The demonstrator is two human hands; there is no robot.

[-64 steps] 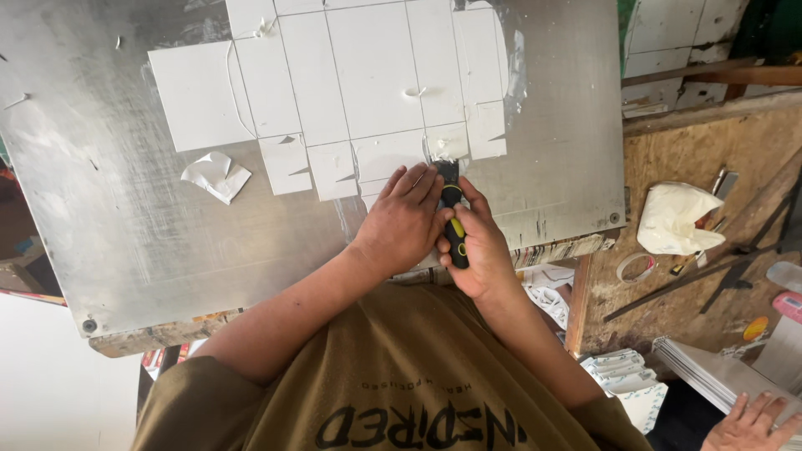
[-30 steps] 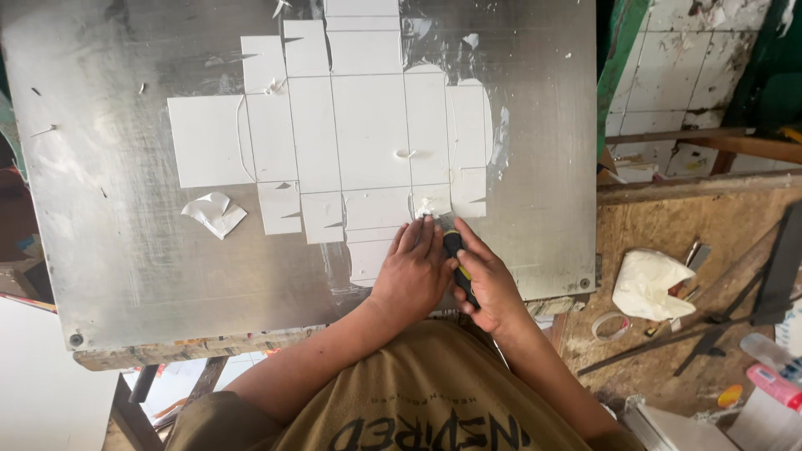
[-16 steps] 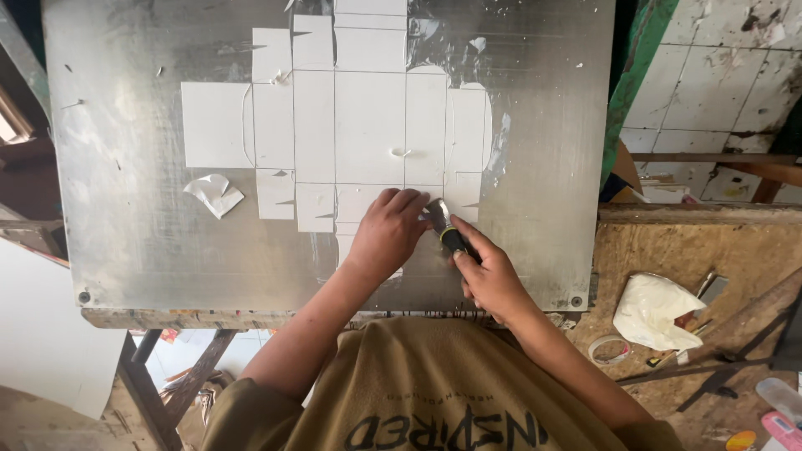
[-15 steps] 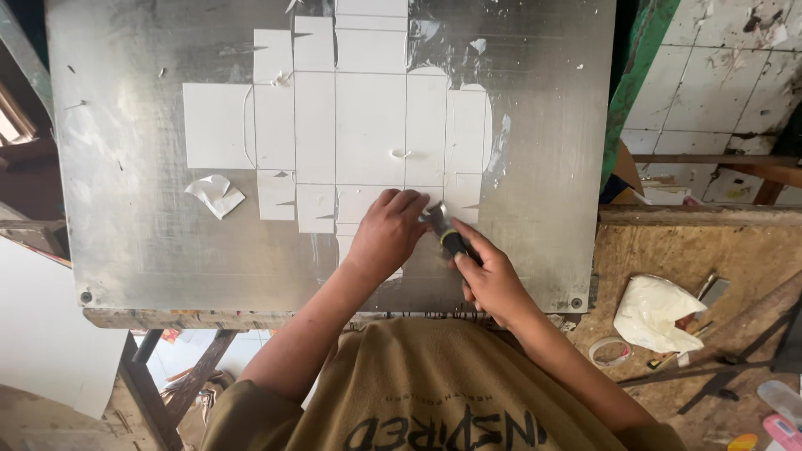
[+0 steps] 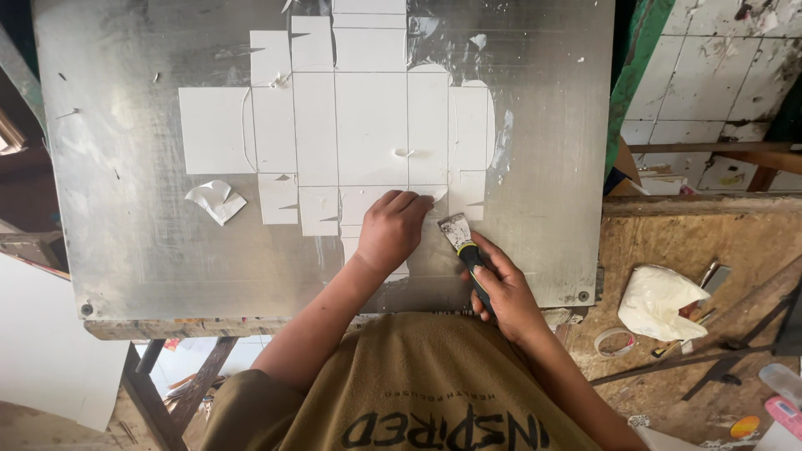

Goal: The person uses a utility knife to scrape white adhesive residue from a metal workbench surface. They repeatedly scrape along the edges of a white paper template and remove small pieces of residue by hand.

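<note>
A flat white cardboard box blank [image 5: 368, 125] with cut flaps lies stuck on a grey metal plate [image 5: 125, 242]. My left hand [image 5: 394, 230] presses its fingers down on the blank's lower flap. My right hand [image 5: 505, 288] grips the black handle of a small scraper [image 5: 462, 238], whose blade rests on the plate just right of the left hand's fingertips, near the blank's lower right flap.
A crumpled white paper scrap [image 5: 215, 200] lies on the plate at the left. To the right stands a rough wooden bench [image 5: 668, 242] with a white bag [image 5: 660, 301], a tape roll [image 5: 614, 341] and metal tools. A white tiled surface [image 5: 710, 67] is behind it.
The camera has shifted so the plate sits higher and fuller in view. The scraper has pulled back down and right, away from the flap's edge; the left hand stays pressed on the blank.
</note>
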